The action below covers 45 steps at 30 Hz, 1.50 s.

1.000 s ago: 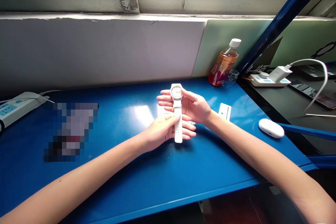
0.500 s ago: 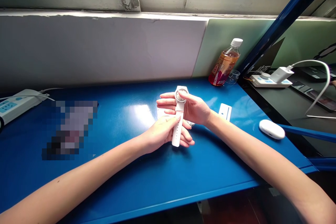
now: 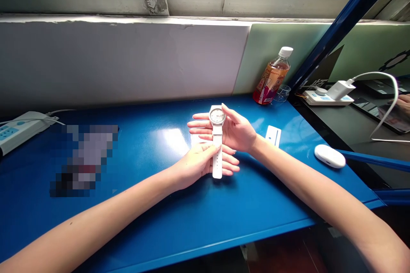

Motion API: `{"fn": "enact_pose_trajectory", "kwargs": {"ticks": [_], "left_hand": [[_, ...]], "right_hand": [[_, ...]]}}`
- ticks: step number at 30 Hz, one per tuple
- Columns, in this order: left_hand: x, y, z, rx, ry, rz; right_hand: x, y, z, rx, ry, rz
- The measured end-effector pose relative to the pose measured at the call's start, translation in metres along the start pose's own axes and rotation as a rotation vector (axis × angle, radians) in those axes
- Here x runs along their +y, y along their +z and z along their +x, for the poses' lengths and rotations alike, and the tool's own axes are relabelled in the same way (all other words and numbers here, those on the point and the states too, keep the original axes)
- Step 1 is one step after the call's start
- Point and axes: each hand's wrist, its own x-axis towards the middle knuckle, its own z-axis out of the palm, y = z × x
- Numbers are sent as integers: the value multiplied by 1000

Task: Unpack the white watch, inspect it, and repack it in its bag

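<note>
A white wristwatch [image 3: 217, 116] with a round dial lies face up over both hands, its strap unbuckled and hanging toward me. My left hand [image 3: 198, 160] pinches the lower strap, thumb on top and fingers stretched underneath. Under the watch case, my right hand [image 3: 238, 130] is palm up with its fingers extended to the left. Its thumb stands beside the dial's right edge. Part of a white item shows behind the hands, mostly covered, so its kind is unclear.
On the blue table [image 3: 192, 217] are a white card-like piece [image 3: 273, 135], a white oval case [image 3: 329, 156] and a drink bottle [image 3: 272, 77]. Power strips [image 3: 25, 130] sit at left and, beyond the blue frame, at right. A pixelated area covers something left. Another person's hand [image 3: 402, 104] shows far right.
My right thumb has moved off the dial to its side, uncovering the face. The watch has straightened, its strap end swinging slightly right.
</note>
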Motion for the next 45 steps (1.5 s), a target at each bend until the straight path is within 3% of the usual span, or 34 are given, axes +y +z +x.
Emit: {"fn": "enact_pose_trajectory", "kwargs": {"ticks": [8,16,33,45], "left_hand": [[9,4,1,78,13,9],[22,5,1,112,27,25],[13,4,1,101,-42,9],[10,5,2,114,-53,0]], "right_hand": [[-9,8,16,-60,-4,-15],[-15,12,24,-16,-49,-20],[-5,5,18,51,28,23],[-5,1,16,6,42,50]]}}
